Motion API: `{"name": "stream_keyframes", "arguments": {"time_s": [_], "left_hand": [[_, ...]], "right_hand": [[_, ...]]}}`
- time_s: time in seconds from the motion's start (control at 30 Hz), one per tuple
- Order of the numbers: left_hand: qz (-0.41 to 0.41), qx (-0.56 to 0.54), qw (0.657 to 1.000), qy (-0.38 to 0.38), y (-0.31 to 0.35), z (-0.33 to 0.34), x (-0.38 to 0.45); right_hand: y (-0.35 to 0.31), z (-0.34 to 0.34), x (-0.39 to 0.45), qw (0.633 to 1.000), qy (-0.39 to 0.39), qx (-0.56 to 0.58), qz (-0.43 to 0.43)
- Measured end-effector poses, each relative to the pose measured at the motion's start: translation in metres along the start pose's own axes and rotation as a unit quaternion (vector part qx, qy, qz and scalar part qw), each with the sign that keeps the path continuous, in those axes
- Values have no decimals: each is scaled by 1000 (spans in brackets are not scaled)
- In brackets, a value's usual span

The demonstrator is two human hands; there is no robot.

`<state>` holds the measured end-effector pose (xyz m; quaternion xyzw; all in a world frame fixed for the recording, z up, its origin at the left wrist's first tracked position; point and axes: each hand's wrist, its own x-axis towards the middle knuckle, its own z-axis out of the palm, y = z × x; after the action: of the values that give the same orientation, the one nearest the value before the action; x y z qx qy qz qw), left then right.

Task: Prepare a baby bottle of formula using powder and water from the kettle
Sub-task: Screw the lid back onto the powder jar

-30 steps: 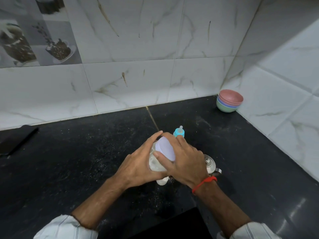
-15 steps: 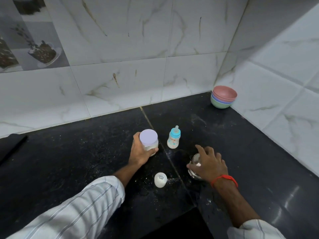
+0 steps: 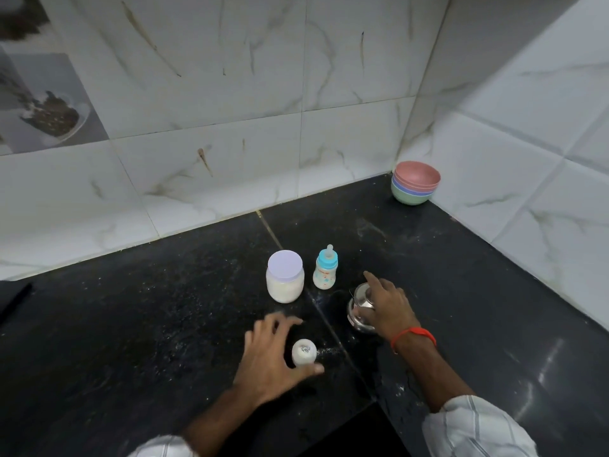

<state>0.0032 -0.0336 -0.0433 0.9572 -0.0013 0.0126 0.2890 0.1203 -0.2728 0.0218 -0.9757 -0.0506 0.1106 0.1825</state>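
Note:
The powder jar (image 3: 285, 280) with a lilac lid stands upright on the black counter (image 3: 158, 324). Just right of it stands the baby bottle (image 3: 325, 270) with a blue collar and teat. A small white dome-shaped cap (image 3: 304, 351) lies nearer to me. My left hand (image 3: 268, 354) hovers over it with fingers spread on both sides, thumb at its near side, not closed on it. My right hand (image 3: 387, 306) lies over the right side of the small steel kettle (image 3: 357, 308); its fingers curl round the kettle, the index finger pointing forward. The kettle's handle is hidden.
A stack of coloured bowls (image 3: 416, 183) sits in the far right corner where the two tiled walls meet. White powder specks are scattered over the counter around the cap. A dark flat object (image 3: 14, 300) lies at the far left edge.
My left hand has let go of the powder jar and drawn back to the white cap. My right hand stays at the kettle, closing round it. The view has shifted slightly.

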Motion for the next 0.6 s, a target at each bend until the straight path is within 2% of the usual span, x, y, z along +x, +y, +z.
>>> {"name": "stream_keyframes", "arguments": {"time_s": [0.07,0.1,0.37,0.6], "left_hand": [[16,50,997,-64,-5,11,-3],[19,53,996,-70,-7,15,-1],[-57,-1,998,4,2,14,47],[-69,1,998,5,4,16,64]], "right_hand": [[-8,0,9,1000,0,9,-4],[-13,-1,13,1000,-3,11,-6],[-25,6,26,999,15,-42,-22],[-25,12,14,992,37,-110,-38]]}}
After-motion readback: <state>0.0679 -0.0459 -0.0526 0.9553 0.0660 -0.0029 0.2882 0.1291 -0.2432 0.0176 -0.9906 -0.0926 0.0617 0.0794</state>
